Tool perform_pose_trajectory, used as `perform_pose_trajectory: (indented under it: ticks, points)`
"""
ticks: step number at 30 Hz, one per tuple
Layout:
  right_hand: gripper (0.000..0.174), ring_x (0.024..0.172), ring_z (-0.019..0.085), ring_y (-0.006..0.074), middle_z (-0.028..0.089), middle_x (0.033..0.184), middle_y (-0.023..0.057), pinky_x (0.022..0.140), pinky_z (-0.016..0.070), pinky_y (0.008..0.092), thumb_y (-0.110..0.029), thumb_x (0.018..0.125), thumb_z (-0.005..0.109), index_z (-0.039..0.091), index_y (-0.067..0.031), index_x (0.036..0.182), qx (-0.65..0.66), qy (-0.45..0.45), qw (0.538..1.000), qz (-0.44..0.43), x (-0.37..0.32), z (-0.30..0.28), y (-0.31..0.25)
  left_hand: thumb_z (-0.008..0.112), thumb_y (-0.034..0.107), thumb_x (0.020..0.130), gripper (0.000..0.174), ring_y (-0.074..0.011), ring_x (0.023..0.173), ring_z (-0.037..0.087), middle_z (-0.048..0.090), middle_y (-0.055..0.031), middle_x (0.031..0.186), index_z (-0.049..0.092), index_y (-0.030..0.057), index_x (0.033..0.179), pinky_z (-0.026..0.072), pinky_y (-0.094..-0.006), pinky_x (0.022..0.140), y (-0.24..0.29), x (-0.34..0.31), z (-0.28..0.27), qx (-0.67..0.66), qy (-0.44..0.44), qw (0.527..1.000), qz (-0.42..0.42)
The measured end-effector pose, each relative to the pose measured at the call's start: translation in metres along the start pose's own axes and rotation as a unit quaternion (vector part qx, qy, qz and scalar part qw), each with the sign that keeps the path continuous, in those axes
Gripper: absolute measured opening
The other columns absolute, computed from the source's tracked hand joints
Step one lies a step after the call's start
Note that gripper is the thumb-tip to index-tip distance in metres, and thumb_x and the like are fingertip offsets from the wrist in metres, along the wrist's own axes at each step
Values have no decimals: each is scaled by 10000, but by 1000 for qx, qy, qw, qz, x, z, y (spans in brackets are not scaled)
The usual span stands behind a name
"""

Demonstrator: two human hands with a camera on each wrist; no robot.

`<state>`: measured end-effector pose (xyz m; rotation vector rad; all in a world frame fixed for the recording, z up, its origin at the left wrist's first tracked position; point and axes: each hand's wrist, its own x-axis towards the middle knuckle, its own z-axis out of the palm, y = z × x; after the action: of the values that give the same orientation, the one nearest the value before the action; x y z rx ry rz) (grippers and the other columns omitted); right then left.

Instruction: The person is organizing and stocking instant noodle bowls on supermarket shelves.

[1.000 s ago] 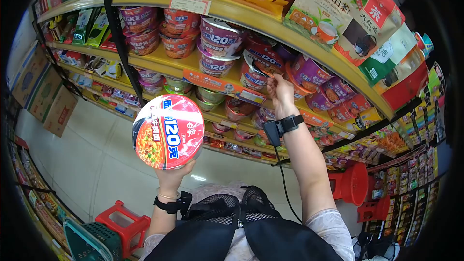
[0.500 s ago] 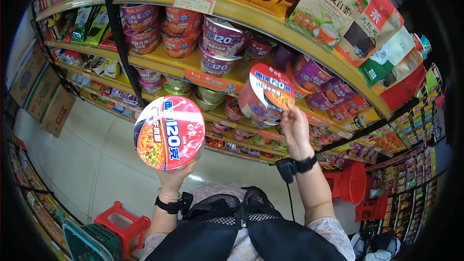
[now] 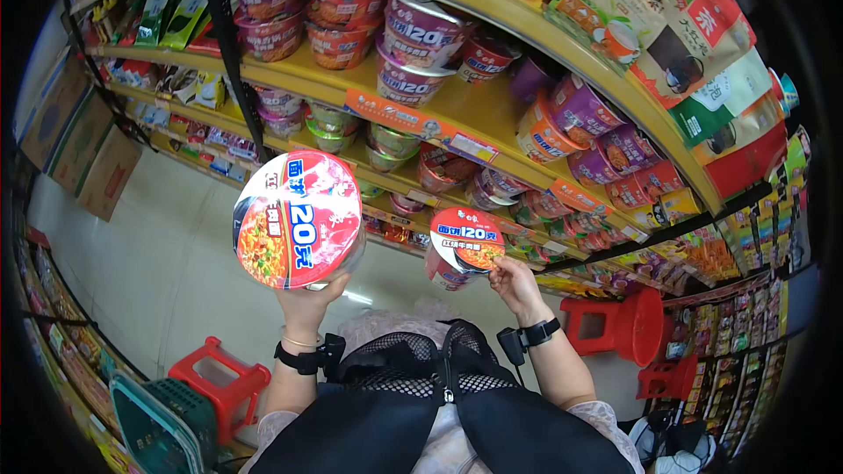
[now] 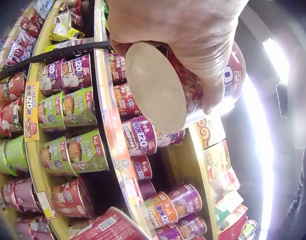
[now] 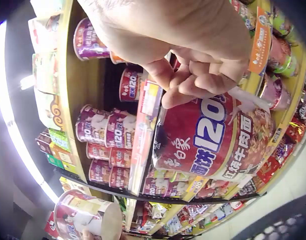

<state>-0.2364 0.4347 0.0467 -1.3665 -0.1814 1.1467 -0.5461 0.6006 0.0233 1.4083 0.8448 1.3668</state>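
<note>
My left hand holds a large instant noodle cup from beneath and the side, its red lid facing up toward the head camera. In the left wrist view the cup's pale round base shows, with the thumb along its side wall. Lower and to the right, my right hand pinches the rim of a second red noodle cup, which hangs tilted over the floor. The right wrist view shows this cup's red wall under the bent fingers. The two cups are apart.
Curved yellow shelves ahead carry stacked purple, red and orange noodle cups, with tea bags on the tier above. Red stools stand at both sides; a green basket is at lower left. Cardboard boxes lean at far left.
My right hand has drawn the second noodle cup off the shelf, down and toward the body. The left hand keeps its cup, slightly shifted. The shelf view has tilted a little.
</note>
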Motion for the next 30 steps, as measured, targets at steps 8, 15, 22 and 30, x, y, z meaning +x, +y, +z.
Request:
perform_pose_trajectory:
  ticks: [8, 15, 22, 30]
  points:
    - [96, 731, 548, 128, 585, 703, 9, 707, 396, 300, -194, 862, 567, 551, -123, 798, 18, 24, 998, 52, 15, -27, 10, 840, 101, 548, 667, -163, 935, 584, 603, -77, 1036, 521, 11, 1127, 474, -315, 834, 2, -25, -11, -8, 43, 997, -56]
    - [139, 775, 537, 148, 570, 714, 2, 750, 392, 383, -238, 873, 550, 536, -133, 783, 37, -5, 999, 40, 34, -24, 9, 810, 71, 584, 636, -198, 1023, 570, 570, -96, 1120, 515, -7, 1142, 471, -338, 875, 0, -40, -23, 23, 57, 997, -41]
    - [127, 747, 532, 99, 524, 735, -19, 860, 403, 516, -196, 897, 516, 529, -128, 790, 2, -6, 1000, -15, 74, -7, -31, 832, 118, 549, 680, -178, 994, 572, 585, -83, 1097, 516, 15, 1142, 461, -331, 877, 10, -52, -2, -28, 101, 993, -61]
    - [104, 727, 539, 121, 568, 789, 20, 845, 457, 408, -159, 907, 499, 548, -68, 913, 38, -35, 985, -165, 105, 5, -18, 828, 92, 557, 667, -180, 998, 571, 586, -82, 1091, 519, 8, 1142, 462, -328, 874, 13, -64, 2, -17, 127, 989, -77]
